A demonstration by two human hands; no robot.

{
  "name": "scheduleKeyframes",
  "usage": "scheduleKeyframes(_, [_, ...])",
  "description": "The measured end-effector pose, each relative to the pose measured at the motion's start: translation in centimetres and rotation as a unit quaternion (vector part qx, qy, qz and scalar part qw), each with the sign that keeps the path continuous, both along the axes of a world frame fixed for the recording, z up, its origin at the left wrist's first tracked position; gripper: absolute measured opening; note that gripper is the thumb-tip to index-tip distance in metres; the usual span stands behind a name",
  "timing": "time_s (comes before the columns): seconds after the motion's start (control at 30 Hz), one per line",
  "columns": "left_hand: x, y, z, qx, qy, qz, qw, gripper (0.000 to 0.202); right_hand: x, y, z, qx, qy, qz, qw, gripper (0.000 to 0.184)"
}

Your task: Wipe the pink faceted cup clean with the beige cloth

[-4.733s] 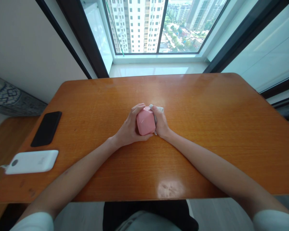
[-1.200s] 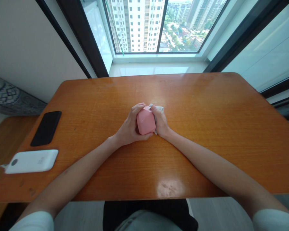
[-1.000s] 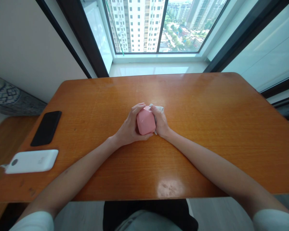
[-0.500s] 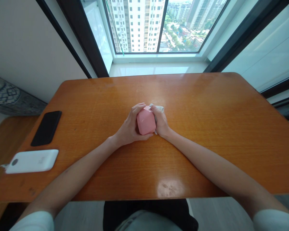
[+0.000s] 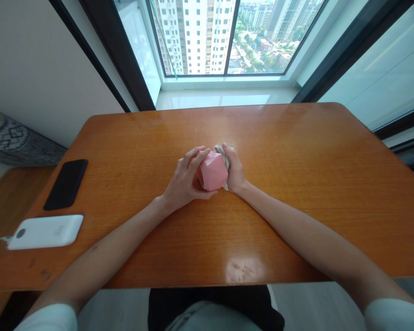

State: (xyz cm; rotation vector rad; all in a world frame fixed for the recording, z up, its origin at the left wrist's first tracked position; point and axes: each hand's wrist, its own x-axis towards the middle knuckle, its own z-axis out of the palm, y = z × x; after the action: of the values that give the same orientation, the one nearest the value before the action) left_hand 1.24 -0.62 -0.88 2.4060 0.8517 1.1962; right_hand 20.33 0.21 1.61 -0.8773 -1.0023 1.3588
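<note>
A pink faceted object [image 5: 214,172], small enough to sit between my palms, is held over the middle of the wooden table [image 5: 296,156]; its exact kind is not clear. My left hand [image 5: 186,177] curls around its left side, fingers over the top and thumb along the near edge. On the other side, my right hand [image 5: 235,168] grips a crumpled whitish cloth [image 5: 227,161] pressed against the pink object. Most of the cloth is hidden behind the right fingers and the object.
A black phone [image 5: 66,185] lies at the table's left side. Nearer to me is a white flat device [image 5: 46,231] with a strap at its left end. Beyond the table's far edge are a window sill [image 5: 224,99] and a window.
The pink object has turned, showing different facets, and shifted slightly right. My left fingers have lifted and spread over it, while my right hand has moved a little to the right with the cloth.
</note>
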Motion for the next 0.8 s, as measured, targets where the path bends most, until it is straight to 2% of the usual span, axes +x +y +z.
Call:
scheduleKeyframes(0.1, [-0.1,0.1,0.1,-0.063,-0.039,0.008,0.997,0.111,0.0,-0.5,-0.6,-0.011,0.024,-0.008,1.000,0.069])
scheduleKeyframes(0.2, [-0.2,0.4,-0.1,-0.163,-0.084,-0.030,0.983,0.096,-0.1,-1.0,-1.2,-0.001,0.007,-0.004,1.000,0.064])
scheduleKeyframes(0.3, [-0.3,0.6,-0.5,-0.192,-0.092,-0.057,0.975,0.095,0.0,-1.2,-1.5,0.002,-0.001,-0.008,1.000,0.061])
scheduleKeyframes(0.4, [-0.3,0.8,-0.8,-0.169,-0.094,-0.069,0.979,0.106,0.0,-1.3,-1.1,0.001,0.001,0.000,1.000,0.062])
scheduleKeyframes(0.5, [-0.2,0.8,-1.1,-0.091,-0.078,-0.080,0.990,0.136,-0.2,-1.2,-0.5,0.002,0.013,-0.003,1.000,0.062])
scheduleKeyframes(0.57, [0.0,0.8,-1.3,-0.043,-0.051,-0.083,0.994,0.145,-0.2,-1.1,-0.2,-0.005,0.024,-0.008,1.000,0.062])
scheduleKeyframes(0.73, [0.3,0.2,-0.6,-0.015,-0.026,-0.045,0.999,0.120,-0.2,-0.7,-0.3,-0.014,0.038,-0.005,0.999,0.063])
scheduleKeyframes(0.8, [0.3,0.0,0.0,-0.019,-0.033,-0.033,0.999,0.118,-0.1,-0.8,-0.5,0.000,0.037,-0.001,0.999,0.063])
